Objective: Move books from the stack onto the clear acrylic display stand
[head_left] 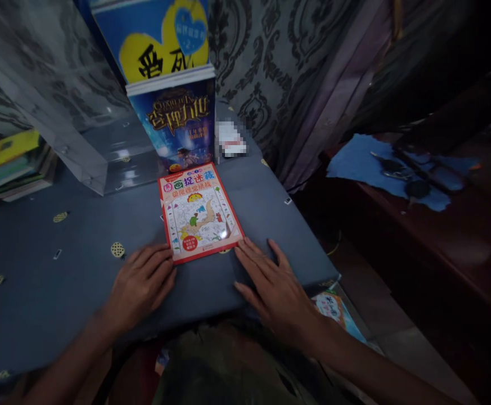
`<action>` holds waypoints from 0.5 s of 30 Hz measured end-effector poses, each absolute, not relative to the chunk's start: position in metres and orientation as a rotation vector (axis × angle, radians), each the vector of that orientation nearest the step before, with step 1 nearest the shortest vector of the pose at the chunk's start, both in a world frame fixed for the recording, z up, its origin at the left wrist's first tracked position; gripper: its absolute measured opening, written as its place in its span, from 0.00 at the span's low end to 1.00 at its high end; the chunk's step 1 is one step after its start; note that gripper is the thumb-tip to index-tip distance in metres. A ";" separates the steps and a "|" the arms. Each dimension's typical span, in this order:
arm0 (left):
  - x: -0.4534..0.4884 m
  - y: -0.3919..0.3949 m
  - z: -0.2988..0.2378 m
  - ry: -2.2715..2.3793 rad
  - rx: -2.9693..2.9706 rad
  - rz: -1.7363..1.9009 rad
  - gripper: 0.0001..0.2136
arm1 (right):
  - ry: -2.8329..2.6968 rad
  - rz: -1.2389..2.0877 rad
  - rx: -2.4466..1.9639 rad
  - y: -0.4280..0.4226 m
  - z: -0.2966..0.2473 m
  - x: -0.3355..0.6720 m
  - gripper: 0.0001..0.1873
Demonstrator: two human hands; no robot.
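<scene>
A red-bordered children's picture book (pixel 201 211) lies flat and closed on the grey-blue tablecloth, its cover facing up. My left hand (pixel 144 284) rests at the book's near left corner, fingers loosely bent and lying on the cloth, with the fingertips at the cover's edge. At the near right corner, my right hand (pixel 270 281) is spread out, its fingertips touching the corner and its thumb apart. Neither hand grips the book. Just beyond the far edge of the picture book, a blue book with gold lettering (pixel 178 121) stands upright.
Behind the blue book rises a blue and yellow book (pixel 161 42). A clear plastic holder (pixel 97 152) stands to their left. Stacked books (pixel 15 163) sit at the far left, and a blurred white item (pixel 231 139) lies behind. A blue cloth (pixel 355 166) covers part of the dark-red surface at right.
</scene>
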State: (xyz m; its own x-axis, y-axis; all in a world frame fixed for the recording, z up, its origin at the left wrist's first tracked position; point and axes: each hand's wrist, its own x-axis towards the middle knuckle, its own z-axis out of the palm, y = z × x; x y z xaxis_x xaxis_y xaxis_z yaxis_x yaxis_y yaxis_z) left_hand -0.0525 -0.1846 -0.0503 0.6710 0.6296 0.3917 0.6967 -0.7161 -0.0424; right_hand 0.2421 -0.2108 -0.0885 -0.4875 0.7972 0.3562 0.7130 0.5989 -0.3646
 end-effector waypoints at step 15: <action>0.031 -0.060 -0.058 -1.175 -2.939 -0.232 0.20 | -2.367 0.002 -1.093 -0.197 -0.084 0.250 0.17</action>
